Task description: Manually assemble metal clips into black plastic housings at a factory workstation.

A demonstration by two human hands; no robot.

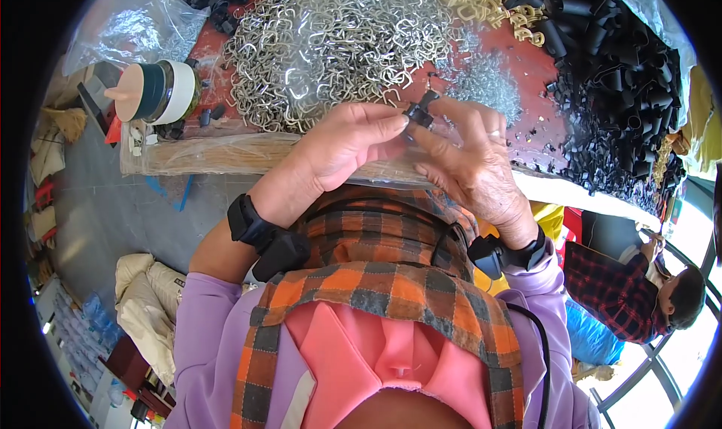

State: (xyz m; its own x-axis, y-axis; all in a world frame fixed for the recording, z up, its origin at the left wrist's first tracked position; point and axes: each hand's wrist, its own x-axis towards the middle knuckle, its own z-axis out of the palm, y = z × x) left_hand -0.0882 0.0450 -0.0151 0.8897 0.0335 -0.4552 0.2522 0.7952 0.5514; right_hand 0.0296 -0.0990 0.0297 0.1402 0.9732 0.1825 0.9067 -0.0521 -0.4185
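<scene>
Above the table's near edge, my left hand (347, 142) and my right hand (480, 157) meet over a small black plastic part (423, 110). The thumb and forefinger of my left hand pinch its left end. My right fingers are curled round its other side, partly covering it. A large heap of silvery bent metal hooks (331, 49) lies just beyond my hands. To the right of that heap spreads a scatter of tiny clear or silvery pieces (485, 83). Whether a small piece is also between my fingertips cannot be made out.
Black tubular plastic parts (613, 75) are piled at the right of the red table (538, 117). Beige hooks (481, 0) lie at the back. A lidded jar (174, 92) stands at the left, near a clear plastic bag (131, 27). Another person (620, 290) works at the far right.
</scene>
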